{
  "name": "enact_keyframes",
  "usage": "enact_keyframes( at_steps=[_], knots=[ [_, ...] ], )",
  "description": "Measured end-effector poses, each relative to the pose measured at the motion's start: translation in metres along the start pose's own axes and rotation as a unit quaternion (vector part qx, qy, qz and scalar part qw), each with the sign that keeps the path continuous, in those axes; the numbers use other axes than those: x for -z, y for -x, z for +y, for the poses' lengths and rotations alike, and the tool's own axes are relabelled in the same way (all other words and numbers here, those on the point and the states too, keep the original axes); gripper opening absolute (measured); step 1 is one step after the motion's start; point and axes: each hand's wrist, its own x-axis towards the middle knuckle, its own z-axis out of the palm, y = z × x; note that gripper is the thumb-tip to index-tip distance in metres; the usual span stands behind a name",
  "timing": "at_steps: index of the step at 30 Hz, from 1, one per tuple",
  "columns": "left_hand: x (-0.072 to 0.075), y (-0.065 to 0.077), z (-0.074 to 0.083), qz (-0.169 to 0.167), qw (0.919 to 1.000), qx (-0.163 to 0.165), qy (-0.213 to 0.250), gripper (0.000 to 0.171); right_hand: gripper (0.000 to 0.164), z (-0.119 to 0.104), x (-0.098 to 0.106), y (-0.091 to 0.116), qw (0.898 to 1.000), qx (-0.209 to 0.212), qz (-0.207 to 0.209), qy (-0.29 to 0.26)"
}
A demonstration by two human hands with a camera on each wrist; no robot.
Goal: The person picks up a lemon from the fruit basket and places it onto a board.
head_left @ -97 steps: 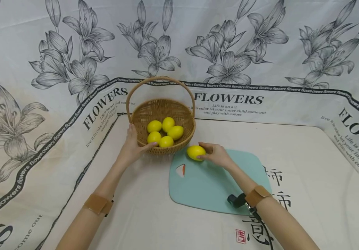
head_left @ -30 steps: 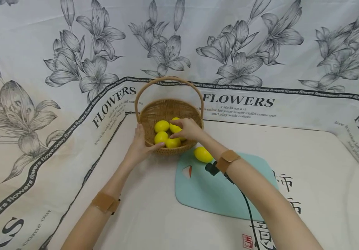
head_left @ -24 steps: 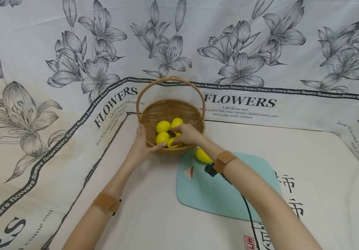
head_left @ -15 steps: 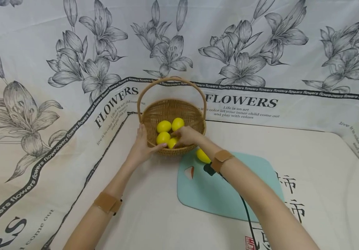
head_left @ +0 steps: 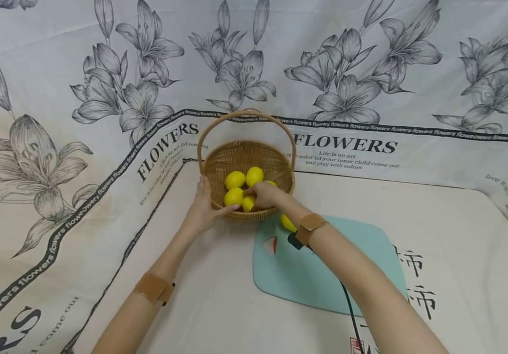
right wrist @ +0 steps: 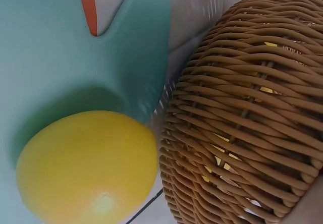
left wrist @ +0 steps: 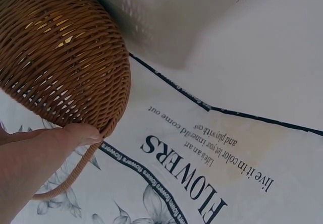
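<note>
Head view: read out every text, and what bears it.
"FLOWERS": backdrop, twice, plus cropped copies.
"flowers", repeated: black band.
"Life is an art", "color let your inner child come out", "and play with colors": backdrop.
"come out": backdrop, lower left; other slanted small print mostly blurred.
"市", twice: table cover, partly hidden.
Red seal, strokes beside it: cropped, unreadable.

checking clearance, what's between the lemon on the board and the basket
No object: the right wrist view shows only a narrow strip of pale cloth and the edge of the board between the lemon and the basket.
</note>
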Motion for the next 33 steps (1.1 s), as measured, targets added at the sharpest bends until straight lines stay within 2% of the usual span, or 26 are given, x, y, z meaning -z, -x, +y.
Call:
enact_keyframes(
  at_steps=[8,12,16,22,27,33],
  knots=[
    [0.0,0.001,0.002,-0.001,1.0,-0.002,0.001,0.121,0.046,-0.001,-0.001,-0.001,1.0,-0.008,-0.019,0.014],
    [-0.001,0.001,0.001,-0.002,1.0,-0.002,0.001,0.122,0.045,0.0,-0.001,0.0,0.999,-0.029,-0.012,0.01],
    [-0.001,0.0,0.001,0.0,1.0,0.001,0.0,0.121,0.045,0.001,-0.001,0.001,1.0,-0.024,-0.004,0.003],
    [-0.001,0.0,0.002,-0.002,1.0,0.001,-0.003,0.122,0.053,0.005,0.002,0.003,1.0,-0.01,0.015,-0.001],
    [-0.001,0.0,0.002,-0.001,0.9999,0.011,-0.006,0.121,0.066,0.01,0.008,0.005,0.999,-0.008,0.033,-0.032],
    [0.0,0.0,0.004,-0.002,0.9998,0.016,-0.009,0.119,0.072,0.013,0.016,0.014,0.997,0.003,0.056,-0.059]
  ],
)
